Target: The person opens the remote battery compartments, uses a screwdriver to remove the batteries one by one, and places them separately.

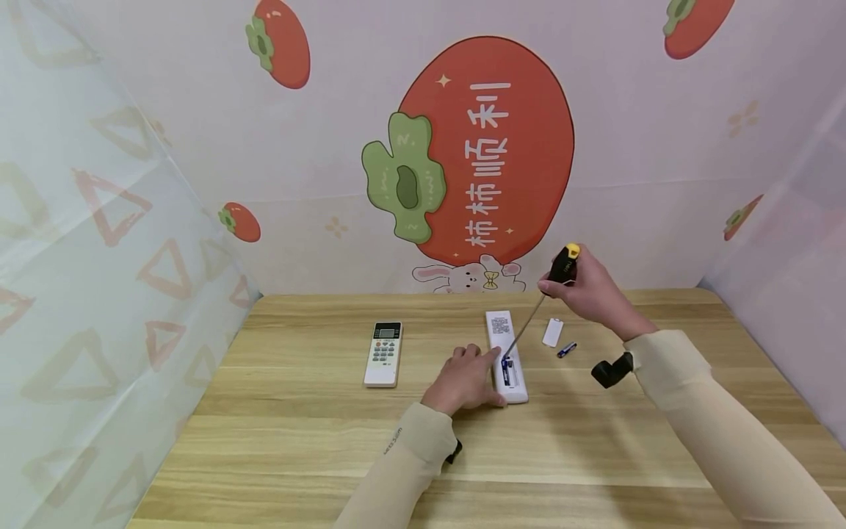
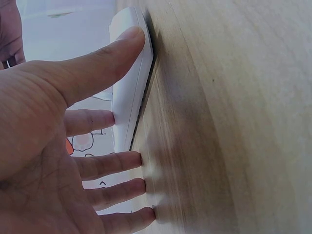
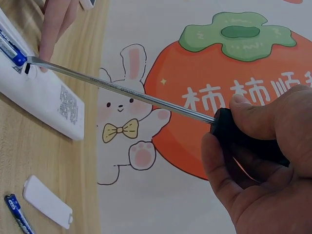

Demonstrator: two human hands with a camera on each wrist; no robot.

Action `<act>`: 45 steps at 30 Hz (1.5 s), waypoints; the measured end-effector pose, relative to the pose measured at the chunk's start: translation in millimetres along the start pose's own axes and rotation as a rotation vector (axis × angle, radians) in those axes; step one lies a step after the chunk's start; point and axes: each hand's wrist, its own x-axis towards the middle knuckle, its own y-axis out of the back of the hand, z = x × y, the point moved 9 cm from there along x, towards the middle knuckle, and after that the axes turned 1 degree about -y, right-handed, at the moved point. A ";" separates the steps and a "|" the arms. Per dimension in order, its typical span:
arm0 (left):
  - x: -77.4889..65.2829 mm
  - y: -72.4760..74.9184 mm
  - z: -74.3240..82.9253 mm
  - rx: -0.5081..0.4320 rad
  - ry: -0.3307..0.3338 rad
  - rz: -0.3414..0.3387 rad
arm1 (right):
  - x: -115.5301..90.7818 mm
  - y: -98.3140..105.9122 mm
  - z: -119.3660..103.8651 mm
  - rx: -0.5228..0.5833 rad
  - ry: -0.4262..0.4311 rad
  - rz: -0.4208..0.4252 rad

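A white remote control (image 1: 500, 328) lies face down on the table with its battery bay open, and a blue battery (image 3: 10, 48) sits in the bay. My left hand (image 1: 463, 376) steadies it from the left: thumb (image 2: 109, 66) and index finger rest against its side, the other fingers straight, their tips on the wood. In my right hand (image 1: 595, 290) I grip the dark handle of a screwdriver (image 3: 126, 92). Its shaft slants down to the remote, the tip right at the end of the battery.
Right of the remote lie the white battery cover (image 1: 553, 333) and a loose blue battery (image 1: 567, 350). Another remote control (image 1: 383, 354), face up with buttons and a small screen, lies to the left on the wooden table (image 1: 277, 441). A printed cloth (image 1: 317, 147) hangs behind.
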 end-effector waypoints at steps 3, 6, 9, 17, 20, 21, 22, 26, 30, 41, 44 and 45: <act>-0.1 -0.5 -0.3 -0.002 0.000 0.000 | 2.4 -2.2 -0.5 0.008 0.002 -0.018; -0.1 -1.0 -0.6 -0.005 0.002 -0.001 | 2.7 -3.4 -2.6 0.020 0.010 -0.026; -0.2 -1.3 -0.9 -0.007 0.005 -0.003 | 1.5 -3.3 -5.2 0.029 0.019 -0.022; -0.3 -0.1 -0.6 -0.019 0.002 0.000 | 0.0 -2.8 -11.4 0.043 0.059 -0.007; -0.1 0.2 0.0 -0.012 -0.004 0.000 | 0.2 -1.5 -13.0 0.035 0.071 -0.006; 0.1 0.1 0.1 -0.011 -0.005 0.001 | 0.3 -0.6 -13.4 0.033 0.074 -0.006; 0.1 0.1 0.0 -0.011 -0.004 0.000 | 0.3 0.4 -13.7 0.030 0.076 -0.004; 0.2 -0.2 -0.5 -0.017 0.000 -0.001 | 0.2 4.5 -13.2 0.046 0.076 0.005; 0.4 -0.4 -0.8 -0.012 0.001 0.000 | 0.6 5.3 -10.9 0.073 0.067 0.006; 2.0 -2.1 -1.5 0.001 -0.003 -0.002 | 0.0 -0.9 -10.4 0.096 0.071 -0.017; 2.1 -2.1 -1.6 0.002 -0.002 -0.001 | 0.4 -1.2 -10.6 0.097 0.070 -0.015; 2.0 -2.0 -1.6 0.003 -0.001 -0.001 | 0.6 -1.6 -10.6 0.099 0.071 -0.016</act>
